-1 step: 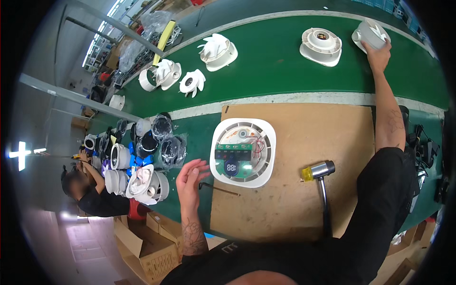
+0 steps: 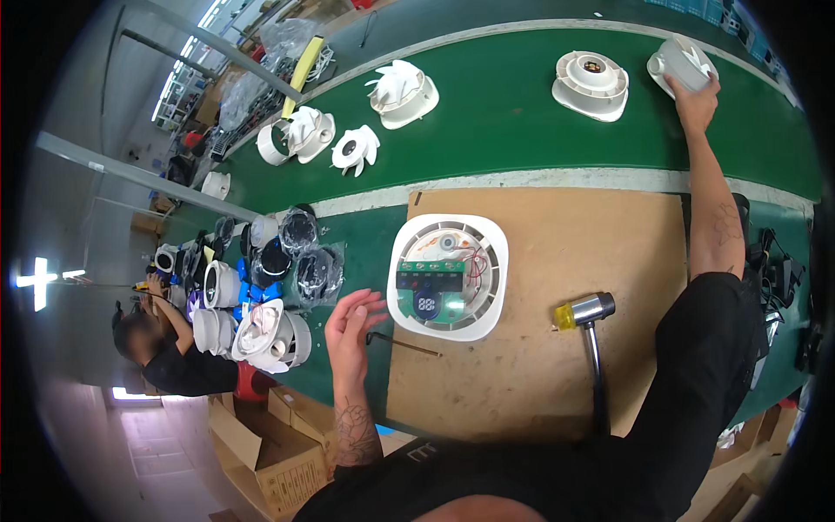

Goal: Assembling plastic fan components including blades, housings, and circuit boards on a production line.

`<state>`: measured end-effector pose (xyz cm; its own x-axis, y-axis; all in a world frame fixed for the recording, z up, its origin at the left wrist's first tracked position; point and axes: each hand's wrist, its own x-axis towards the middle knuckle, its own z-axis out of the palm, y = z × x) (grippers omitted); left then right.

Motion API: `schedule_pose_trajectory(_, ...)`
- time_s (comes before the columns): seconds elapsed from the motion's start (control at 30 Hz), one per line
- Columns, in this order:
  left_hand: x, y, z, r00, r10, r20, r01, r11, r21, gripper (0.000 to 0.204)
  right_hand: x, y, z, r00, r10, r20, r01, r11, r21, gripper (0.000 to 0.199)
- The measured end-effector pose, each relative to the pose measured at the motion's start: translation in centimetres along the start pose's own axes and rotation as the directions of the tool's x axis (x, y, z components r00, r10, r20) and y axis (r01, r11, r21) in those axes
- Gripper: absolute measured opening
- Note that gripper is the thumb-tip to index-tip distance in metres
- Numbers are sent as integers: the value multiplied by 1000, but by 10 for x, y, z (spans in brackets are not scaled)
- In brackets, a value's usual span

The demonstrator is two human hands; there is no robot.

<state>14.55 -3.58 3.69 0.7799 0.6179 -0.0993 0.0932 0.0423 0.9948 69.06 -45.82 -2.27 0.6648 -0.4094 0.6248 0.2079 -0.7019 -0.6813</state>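
A white square housing (image 2: 409, 300) with a green circuit board and red wires inside lies on a brown board (image 2: 557, 261). My left hand (image 2: 352, 326) hovers just left of it, fingers apart, holding nothing. A thin dark hex key (image 2: 402, 344) lies on the board's edge beside that hand. My right arm reaches far across the green belt (image 2: 504, 122), and my right hand (image 2: 696, 94) grips a white housing part (image 2: 680, 59) at the far right. A hammer (image 2: 590, 335) with a metal head and a yellow cap lies on the board.
On the belt stand a round white base (image 2: 591, 83) and several white fan impellers (image 2: 402, 91). Bagged dark parts and stacked white shells (image 2: 261, 326) crowd the left. A co-worker (image 2: 161, 348) sits at far left. Cardboard boxes (image 2: 278, 452) stand below.
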Motion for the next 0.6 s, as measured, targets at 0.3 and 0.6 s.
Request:
schedule_pose_trajectory(0.3, -9, 13, 2, 983, 174, 55, -163, 973, -161, 32, 4, -57, -103, 997, -31, 73, 22, 993, 120, 107)
schedule_pose_trajectory(0.6, -60, 52, 36, 758, 603, 247, -525, 790, -316, 46, -147, -158, -302, 731, -104, 675, -510, 574, 641, 93)
